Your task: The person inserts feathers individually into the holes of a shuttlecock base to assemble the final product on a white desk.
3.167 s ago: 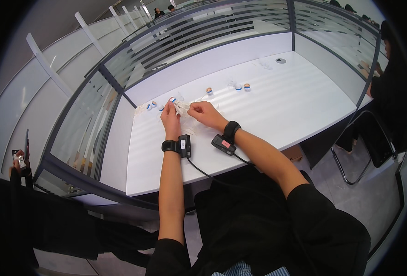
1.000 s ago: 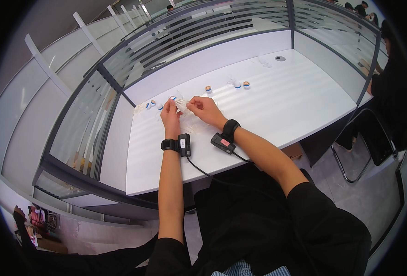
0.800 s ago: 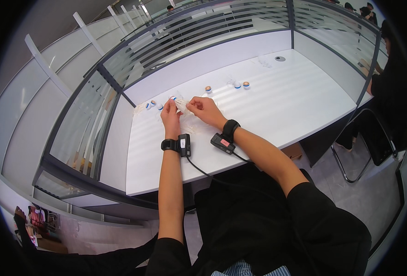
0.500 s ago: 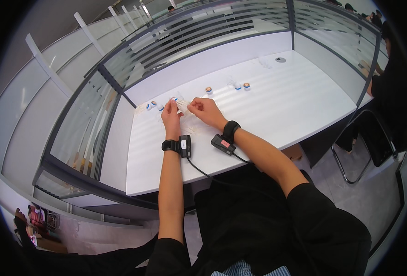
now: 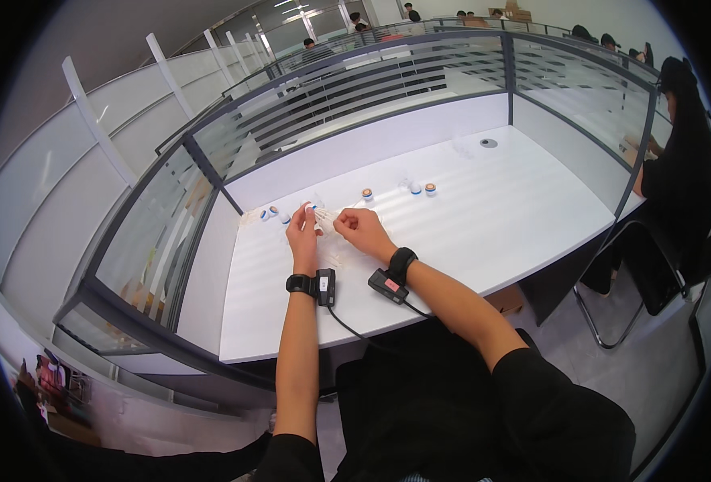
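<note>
My left hand [image 5: 301, 234] is closed around a small container with a blue band [image 5: 311, 206], tilted to the right. Thin pale sticks [image 5: 324, 214] fan out from it toward my right hand [image 5: 365, 231]. The right fingers are pinched together close to the stick ends; whatever they grip is too small to make out. Just left of the left hand lie small round blue-and-white containers [image 5: 285, 218]. Beyond the right hand stands another with a brownish top [image 5: 367, 194]. A few loose sticks [image 5: 334, 261] lie on the white desk [image 5: 452, 241] below my hands.
Farther right sit two more round containers [image 5: 430, 189], with clear plastic beside them. A round cable grommet [image 5: 488, 144] is set in the far right of the desk. Grey-framed partitions [image 5: 371, 76] enclose the back and sides. A person in black [image 5: 676, 169] sits beyond the right partition.
The view has tilted up, so the desk and hands appear lower. My left hand still holds the container, and the right stays pinched beside the sticks.
</note>
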The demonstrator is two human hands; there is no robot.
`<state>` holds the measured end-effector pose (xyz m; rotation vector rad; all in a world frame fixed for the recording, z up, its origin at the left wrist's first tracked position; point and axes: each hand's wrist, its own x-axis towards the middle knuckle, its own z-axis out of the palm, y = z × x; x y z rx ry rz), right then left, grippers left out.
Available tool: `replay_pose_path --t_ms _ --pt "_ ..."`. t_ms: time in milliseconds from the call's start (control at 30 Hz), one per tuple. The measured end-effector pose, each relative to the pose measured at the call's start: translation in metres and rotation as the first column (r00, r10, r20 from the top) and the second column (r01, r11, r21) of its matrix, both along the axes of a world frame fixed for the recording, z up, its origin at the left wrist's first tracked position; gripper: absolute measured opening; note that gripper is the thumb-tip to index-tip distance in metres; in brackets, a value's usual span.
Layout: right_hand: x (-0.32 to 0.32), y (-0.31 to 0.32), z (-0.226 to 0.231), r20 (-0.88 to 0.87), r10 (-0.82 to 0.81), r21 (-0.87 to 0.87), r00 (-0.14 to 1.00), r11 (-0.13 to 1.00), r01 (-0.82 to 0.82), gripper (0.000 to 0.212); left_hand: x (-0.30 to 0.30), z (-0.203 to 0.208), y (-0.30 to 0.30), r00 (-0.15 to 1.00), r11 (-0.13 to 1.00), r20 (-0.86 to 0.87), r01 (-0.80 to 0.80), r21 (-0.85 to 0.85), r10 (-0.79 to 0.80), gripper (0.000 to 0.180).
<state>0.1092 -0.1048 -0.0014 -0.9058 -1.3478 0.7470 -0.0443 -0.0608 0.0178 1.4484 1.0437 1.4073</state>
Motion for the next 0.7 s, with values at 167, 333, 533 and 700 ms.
replay_pose_path --t_ms 167,333,533,700 --pt "-0.0006 0.0013 0.0012 0.05 0.012 0.031 0.999 0.999 -0.014 0.017 -0.0034 -0.001 0.0033 1.0 1.0 -0.006 0.011 0.012 -0.011 0.04" --pt "0.0014 0.0044 -0.0004 0.07 -0.002 0.023 0.998 1.0 0.001 0.017 -0.0013 -0.0005 0.0039 1.0 0.999 -0.01 0.014 0.038 -0.013 0.04" --pt "-0.0001 0.0048 -0.0016 0.003 -0.016 0.027 1.0 0.999 0.016 0.017 -0.0013 -0.0008 0.0037 1.0 0.999 -0.002 0.025 0.035 -0.025 0.04" --pt "0.0019 0.0048 -0.0028 0.017 -0.021 0.05 1.0 0.999 0.02 0.018 -0.0006 0.0011 0.0017 0.999 0.998 -0.009 0.038 0.048 -0.038 0.041"
